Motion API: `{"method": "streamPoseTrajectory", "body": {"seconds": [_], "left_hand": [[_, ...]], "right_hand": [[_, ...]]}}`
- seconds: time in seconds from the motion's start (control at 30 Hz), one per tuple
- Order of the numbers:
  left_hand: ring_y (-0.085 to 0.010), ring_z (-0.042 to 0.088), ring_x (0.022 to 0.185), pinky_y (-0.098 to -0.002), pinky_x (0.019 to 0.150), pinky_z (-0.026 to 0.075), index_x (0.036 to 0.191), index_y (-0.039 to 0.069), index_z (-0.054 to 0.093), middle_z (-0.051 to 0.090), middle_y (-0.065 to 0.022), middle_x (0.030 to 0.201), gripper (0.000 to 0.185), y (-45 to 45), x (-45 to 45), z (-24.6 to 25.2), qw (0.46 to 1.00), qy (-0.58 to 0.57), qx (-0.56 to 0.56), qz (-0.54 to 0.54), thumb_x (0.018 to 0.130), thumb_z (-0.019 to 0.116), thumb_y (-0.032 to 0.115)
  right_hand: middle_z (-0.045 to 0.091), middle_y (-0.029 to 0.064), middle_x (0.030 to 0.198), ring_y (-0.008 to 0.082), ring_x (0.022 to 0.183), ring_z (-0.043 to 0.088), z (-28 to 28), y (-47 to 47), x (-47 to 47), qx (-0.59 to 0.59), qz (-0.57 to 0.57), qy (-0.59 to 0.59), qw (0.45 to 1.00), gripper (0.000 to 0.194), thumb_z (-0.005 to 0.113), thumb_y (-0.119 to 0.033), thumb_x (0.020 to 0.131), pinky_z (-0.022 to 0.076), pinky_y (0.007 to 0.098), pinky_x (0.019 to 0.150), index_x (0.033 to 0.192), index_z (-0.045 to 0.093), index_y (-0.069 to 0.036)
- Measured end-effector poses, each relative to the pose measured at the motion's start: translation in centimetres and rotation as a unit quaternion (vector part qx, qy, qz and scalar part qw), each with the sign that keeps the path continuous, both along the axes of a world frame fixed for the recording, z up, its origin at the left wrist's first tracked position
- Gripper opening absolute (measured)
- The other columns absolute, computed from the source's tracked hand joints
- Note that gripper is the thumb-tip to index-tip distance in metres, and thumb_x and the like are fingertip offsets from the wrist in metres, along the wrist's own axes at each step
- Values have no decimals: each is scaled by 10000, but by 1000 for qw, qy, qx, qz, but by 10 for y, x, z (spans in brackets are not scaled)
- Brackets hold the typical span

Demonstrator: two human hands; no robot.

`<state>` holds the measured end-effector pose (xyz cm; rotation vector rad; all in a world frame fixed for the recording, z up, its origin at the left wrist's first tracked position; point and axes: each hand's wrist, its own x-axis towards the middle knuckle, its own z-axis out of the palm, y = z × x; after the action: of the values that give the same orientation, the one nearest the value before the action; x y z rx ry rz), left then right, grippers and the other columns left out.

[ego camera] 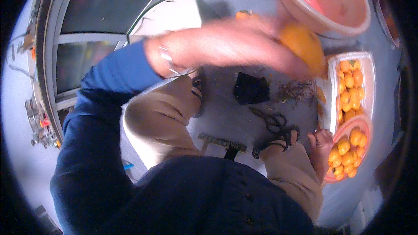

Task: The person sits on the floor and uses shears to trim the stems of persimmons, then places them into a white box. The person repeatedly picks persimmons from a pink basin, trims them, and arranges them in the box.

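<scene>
My left hand, in a blue sleeve with a bracelet at the wrist, stretches across the upper middle and is blurred by motion. Its fingers lie around a large round orange fruit, also blurred. At the right, my right hand has curled fingers beside the near corner of a white-rimmed tray; whether it grips anything is unclear. Small orange fruits fill much of that tray. Next to the hand, a pink basket holds more small orange fruits.
A large pink basin stands at the upper right. Another orange fruit lies beyond my left hand, near a white box. On the floor are a black piece, stem scraps and a dark cord. A glass-fronted cabinet stands left.
</scene>
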<state>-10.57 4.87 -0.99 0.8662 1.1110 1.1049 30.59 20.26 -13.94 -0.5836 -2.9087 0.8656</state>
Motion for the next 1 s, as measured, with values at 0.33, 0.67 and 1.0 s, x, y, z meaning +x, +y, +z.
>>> {"method": "streamPoseTrajectory", "body": {"seconds": [0.33,0.67,1.0], "left_hand": [[-247,559,1268,-412,1159,394,1471,-22,383,548,-150,1332,703,-188,-118,-27,953,-232,-59,183,835,674,54],[-306,604,1181,-390,1036,482,1511,-47,303,557,-169,1325,896,-217,-127,-52,944,-230,-61,230,773,755,182],[-256,624,1169,-378,1028,477,1315,-6,527,662,-122,1205,611,-178,-186,-150,926,286,-236,67,829,764,279]], "right_hand": [[670,174,1072,285,883,672,-44,-28,6,-94,-59,-134,985,380,651,-24,891,542,373,804,1266,589,-35],[666,177,983,286,857,684,-63,-27,3,-97,-21,-128,987,339,633,-29,915,552,368,778,1251,593,-18],[660,144,926,249,805,662,-75,-27,19,-114,-19,-146,982,313,634,-35,923,540,349,736,1234,603,-23]]}}
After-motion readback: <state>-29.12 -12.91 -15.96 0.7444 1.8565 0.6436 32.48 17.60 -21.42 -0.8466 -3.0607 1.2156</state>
